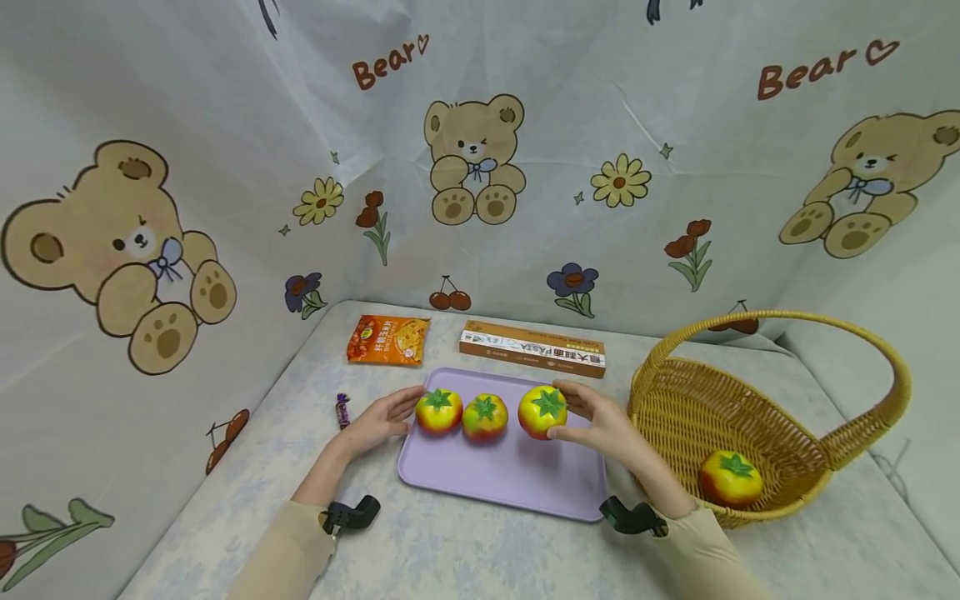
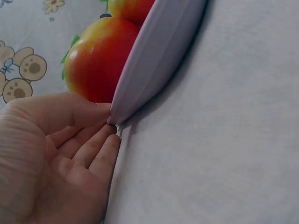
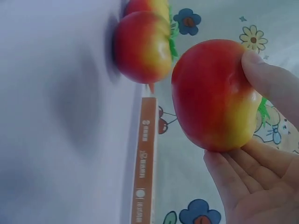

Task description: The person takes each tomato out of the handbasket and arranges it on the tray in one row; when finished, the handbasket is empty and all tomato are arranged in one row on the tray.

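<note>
My right hand [image 1: 606, 423] holds a red-and-yellow toy tomato [image 1: 542, 412] with a green leaf top, thumb on one side and fingers on the other. In the right wrist view a gap shows between this tomato [image 3: 215, 95] and the lilac tray [image 3: 51, 154]. Two similar tomatoes, the left one [image 1: 438, 411] and the middle one [image 1: 485, 417], sit side by side on the left half of the tray [image 1: 495, 485]. My left hand [image 1: 380, 423] pinches the tray's left rim [image 2: 128, 88], thumb on top and fingers beneath.
A wicker basket [image 1: 675, 392] with a tall handle stands at the right, another tomato [image 1: 731, 479] inside. Behind the tray lie a pasta box [image 1: 532, 348] and an orange snack packet [image 1: 387, 340]. A small purple wrapped candy [image 1: 342, 411] lies left of the tray.
</note>
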{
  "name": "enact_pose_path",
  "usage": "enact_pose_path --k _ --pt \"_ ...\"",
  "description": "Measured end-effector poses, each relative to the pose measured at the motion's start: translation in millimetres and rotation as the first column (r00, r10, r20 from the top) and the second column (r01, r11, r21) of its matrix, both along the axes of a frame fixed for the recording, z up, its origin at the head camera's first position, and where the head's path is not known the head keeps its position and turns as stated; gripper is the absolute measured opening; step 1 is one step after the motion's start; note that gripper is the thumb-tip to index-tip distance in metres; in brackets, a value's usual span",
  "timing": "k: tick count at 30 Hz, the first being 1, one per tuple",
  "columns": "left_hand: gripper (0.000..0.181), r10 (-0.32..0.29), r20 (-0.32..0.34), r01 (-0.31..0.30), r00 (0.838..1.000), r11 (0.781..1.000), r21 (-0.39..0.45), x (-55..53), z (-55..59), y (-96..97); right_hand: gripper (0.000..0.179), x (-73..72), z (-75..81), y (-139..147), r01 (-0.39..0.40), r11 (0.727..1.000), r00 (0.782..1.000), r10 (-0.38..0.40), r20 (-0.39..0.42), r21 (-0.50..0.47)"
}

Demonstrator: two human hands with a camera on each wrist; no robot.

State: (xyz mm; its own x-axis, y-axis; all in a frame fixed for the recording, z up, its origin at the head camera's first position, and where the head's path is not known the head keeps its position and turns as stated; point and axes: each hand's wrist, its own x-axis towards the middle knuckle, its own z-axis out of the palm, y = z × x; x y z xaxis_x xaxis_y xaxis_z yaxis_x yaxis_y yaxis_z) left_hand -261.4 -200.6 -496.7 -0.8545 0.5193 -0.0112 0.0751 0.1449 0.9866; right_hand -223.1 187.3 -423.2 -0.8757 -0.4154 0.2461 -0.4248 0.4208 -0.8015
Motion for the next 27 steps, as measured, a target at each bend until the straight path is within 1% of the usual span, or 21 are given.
enact_pose_path --k 2,5,9,13,20,27 --pt "0.065 0.002 0.003 -0.002 1.000 1.000 -0.001 -0.4 -0.5 0.3 0.071 -2.1 -4.3 -2 -0.005 1.000 1.000 0.005 -0.004 -0.002" --pt "0.065 0.008 0.004 -0.008 1.000 1.000 -0.006 -1.3 -1.7 0.4 0.070 -5.3 -9.4 -4 -0.010 1.000 1.000 0.010 -0.014 0.021" --pt "0.065 0.009 0.005 -0.009 1.000 1.000 -0.005 -2.3 -3.3 0.3 0.070 -9.0 -14.8 -9 -0.009 0.999 1.000 0.009 0.005 0.047" --pt "0.065 0.004 0.000 -0.004 1.000 1.000 -0.008 -2.2 -4.7 -0.1 0.072 -12.0 -21.5 -12 -0.008 0.998 0.999 0.006 0.043 0.060" --pt "0.064 0.000 0.001 0.000 1.000 1.000 -0.007 -2.0 -6.3 -0.2 0.072 -16.0 -34.9 -14 -0.022 0.997 0.999 0.019 0.038 0.077" --pt "0.065 -0.005 -0.007 0.004 1.000 1.000 -0.006 -2.5 -6.4 -1.3 0.073 -17.3 -38.1 -14 -0.019 0.994 0.999 0.014 0.045 0.106"
